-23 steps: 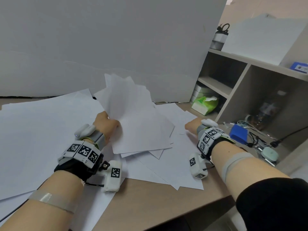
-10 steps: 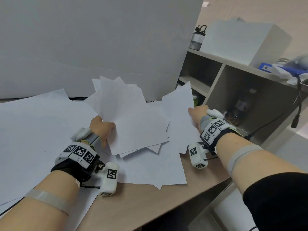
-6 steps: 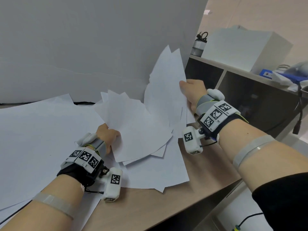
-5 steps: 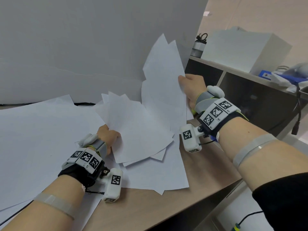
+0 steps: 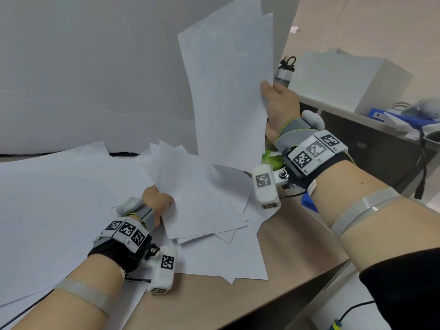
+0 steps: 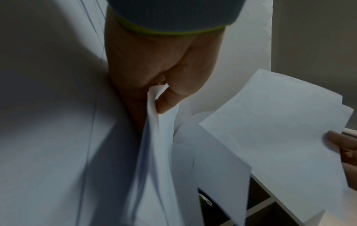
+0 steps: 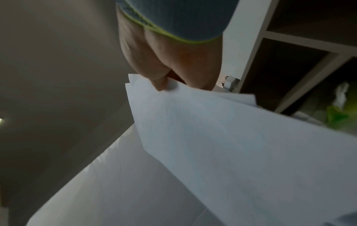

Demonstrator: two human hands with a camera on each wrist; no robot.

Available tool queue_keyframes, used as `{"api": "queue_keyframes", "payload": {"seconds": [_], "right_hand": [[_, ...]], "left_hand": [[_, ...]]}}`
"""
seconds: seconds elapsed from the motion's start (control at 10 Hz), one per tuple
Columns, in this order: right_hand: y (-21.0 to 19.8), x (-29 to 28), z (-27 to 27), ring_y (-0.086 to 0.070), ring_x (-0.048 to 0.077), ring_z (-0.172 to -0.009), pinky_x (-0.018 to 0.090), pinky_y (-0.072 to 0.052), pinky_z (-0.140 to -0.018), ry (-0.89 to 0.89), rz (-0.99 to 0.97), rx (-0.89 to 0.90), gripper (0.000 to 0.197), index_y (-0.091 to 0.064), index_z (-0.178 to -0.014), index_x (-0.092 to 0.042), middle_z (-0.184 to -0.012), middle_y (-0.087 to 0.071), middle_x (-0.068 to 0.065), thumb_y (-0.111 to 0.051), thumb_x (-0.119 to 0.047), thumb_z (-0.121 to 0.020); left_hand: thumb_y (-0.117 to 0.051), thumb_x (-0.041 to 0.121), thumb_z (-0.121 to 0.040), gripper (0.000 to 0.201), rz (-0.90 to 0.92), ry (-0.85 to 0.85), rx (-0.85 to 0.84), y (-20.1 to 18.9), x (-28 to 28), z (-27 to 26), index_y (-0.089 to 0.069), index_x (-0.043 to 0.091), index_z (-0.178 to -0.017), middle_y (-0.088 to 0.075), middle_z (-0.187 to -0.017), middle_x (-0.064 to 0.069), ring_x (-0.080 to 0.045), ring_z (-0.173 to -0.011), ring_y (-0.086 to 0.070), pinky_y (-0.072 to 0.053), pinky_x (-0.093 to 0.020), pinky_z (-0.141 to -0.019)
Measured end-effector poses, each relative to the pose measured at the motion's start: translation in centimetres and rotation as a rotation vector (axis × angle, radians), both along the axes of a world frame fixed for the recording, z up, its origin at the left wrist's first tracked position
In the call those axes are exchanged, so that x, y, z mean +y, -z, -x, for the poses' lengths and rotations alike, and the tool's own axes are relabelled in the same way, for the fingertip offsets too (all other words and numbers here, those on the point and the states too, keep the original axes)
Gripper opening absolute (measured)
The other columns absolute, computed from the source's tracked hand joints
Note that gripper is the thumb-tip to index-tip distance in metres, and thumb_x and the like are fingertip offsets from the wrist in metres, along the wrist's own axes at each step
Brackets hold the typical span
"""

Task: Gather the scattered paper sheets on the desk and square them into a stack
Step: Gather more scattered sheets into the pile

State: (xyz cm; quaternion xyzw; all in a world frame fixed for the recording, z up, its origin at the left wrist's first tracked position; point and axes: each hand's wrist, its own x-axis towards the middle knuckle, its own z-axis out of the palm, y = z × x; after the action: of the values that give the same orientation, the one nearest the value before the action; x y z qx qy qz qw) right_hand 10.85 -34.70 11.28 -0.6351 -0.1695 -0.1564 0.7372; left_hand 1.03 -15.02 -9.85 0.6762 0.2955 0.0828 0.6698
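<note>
My left hand [image 5: 157,201] pinches the near-left edge of a fanned bunch of white sheets [image 5: 197,198] lying low over the desk; the left wrist view shows the thumb [image 6: 170,100] pressed on that bunch [image 6: 154,137]. My right hand [image 5: 278,103] is raised at the right and pinches two or three sheets [image 5: 228,86] held upright in the air. In the right wrist view, a fingertip [image 7: 160,84] clamps their corner [image 7: 212,130]. More loose sheets [image 5: 238,258] lie flat under the bunch near the desk's front edge.
Very large white sheets [image 5: 59,198] cover the desk's left side before a white board wall [image 5: 95,67]. An open shelf unit [image 5: 357,129] stands at the right with a bottle [image 5: 284,70], a white box [image 5: 345,77] and a green tissue pack [image 5: 271,158]. Bare wooden desk [image 5: 285,246] shows front right.
My right hand has lifted its sheets from the desk by the shelf high into the air and turned them upright. The left hand has kept its hold on the fanned bunch.
</note>
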Motion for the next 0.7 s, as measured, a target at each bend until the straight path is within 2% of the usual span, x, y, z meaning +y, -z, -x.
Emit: {"api": "queue_keyframes", "payload": {"seconds": [0.1,0.2,0.3,0.4,0.5,0.6,0.7], "right_hand": [[0.5,0.0,-0.2,-0.066,0.039,-0.109,0.056,-0.053,-0.095,0.039,-0.028,0.062,0.012,-0.072,-0.092,-0.013,-0.111,-0.072,0.019,-0.06,-0.015,-0.093],[2.0,-0.5,-0.8,-0.07,0.033,-0.095,0.048,-0.056,-0.091,0.118,-0.001,0.161,0.014,-0.068,-0.086,-0.013,-0.102,-0.073,0.016,-0.057,-0.016,-0.094],[4.4,-1.4,-1.3,-0.056,0.025,-0.075,0.039,-0.051,-0.079,0.216,0.156,0.292,0.025,-0.053,-0.071,-0.018,-0.076,-0.058,0.005,-0.051,-0.018,-0.096],[8.1,-3.7,-2.1,-0.049,0.02,-0.085,0.03,-0.042,-0.083,0.259,0.394,0.438,0.027,-0.042,-0.071,-0.023,-0.093,-0.051,0.005,-0.049,-0.016,-0.097],[10.9,-5.8,-1.8,-0.047,0.018,-0.097,0.027,-0.041,-0.083,0.22,0.577,0.558,0.006,-0.052,-0.095,-0.02,-0.109,-0.047,0.005,-0.053,-0.014,-0.096],[13.7,-7.1,-2.2,-0.05,0.019,-0.094,0.027,-0.041,-0.081,0.183,0.645,0.571,0.02,-0.06,-0.114,-0.014,-0.105,-0.052,0.006,-0.058,-0.011,-0.095],[15.8,-7.7,-2.9,-0.058,0.026,-0.082,0.038,-0.048,-0.076,0.163,0.565,0.64,0.005,-0.064,-0.085,-0.004,-0.09,-0.06,0.013,-0.062,-0.007,-0.083]], "left_hand": [[-0.057,-0.009,-0.085,0.027,0.026,0.012,-0.004,0.1,0.1,-0.1,-0.056,0.001,-0.11,-0.062,-0.114,-0.027,-0.045,-0.103,-0.062,-0.053,-0.054,-0.092],[-0.057,-0.01,-0.085,0.025,0.073,0.024,-0.022,0.1,0.3,-0.1,-0.056,0.002,-0.107,-0.064,-0.112,-0.027,-0.045,-0.101,-0.063,-0.054,-0.054,-0.09],[-0.058,-0.009,-0.086,0.026,0.129,0.039,-0.038,0.2,0.6,-0.1,-0.057,-0.001,-0.111,-0.065,-0.111,-0.026,-0.045,-0.1,-0.064,-0.053,-0.055,-0.091],[-0.057,-0.009,-0.089,0.033,0.204,0.059,-0.055,0.3,1.1,-0.1,-0.056,-0.002,-0.121,-0.065,-0.117,-0.026,-0.046,-0.103,-0.064,-0.051,-0.058,-0.093],[-0.055,-0.009,-0.092,0.033,0.26,0.087,-0.08,0.1,1.4,-0.2,-0.054,-0.003,-0.124,-0.064,-0.118,-0.025,-0.046,-0.108,-0.062,-0.052,-0.053,-0.089],[-0.056,-0.005,-0.094,0.024,0.294,0.115,-0.091,0.0,1.7,-0.2,-0.054,0.0,-0.118,-0.063,-0.122,-0.025,-0.045,-0.11,-0.062,-0.051,-0.055,-0.091],[-0.056,-0.003,-0.096,0.02,0.318,0.132,-0.107,0.1,1.6,-0.2,-0.055,0.001,-0.115,-0.064,-0.121,-0.023,-0.041,-0.105,-0.065,-0.054,-0.052,-0.086]]}}
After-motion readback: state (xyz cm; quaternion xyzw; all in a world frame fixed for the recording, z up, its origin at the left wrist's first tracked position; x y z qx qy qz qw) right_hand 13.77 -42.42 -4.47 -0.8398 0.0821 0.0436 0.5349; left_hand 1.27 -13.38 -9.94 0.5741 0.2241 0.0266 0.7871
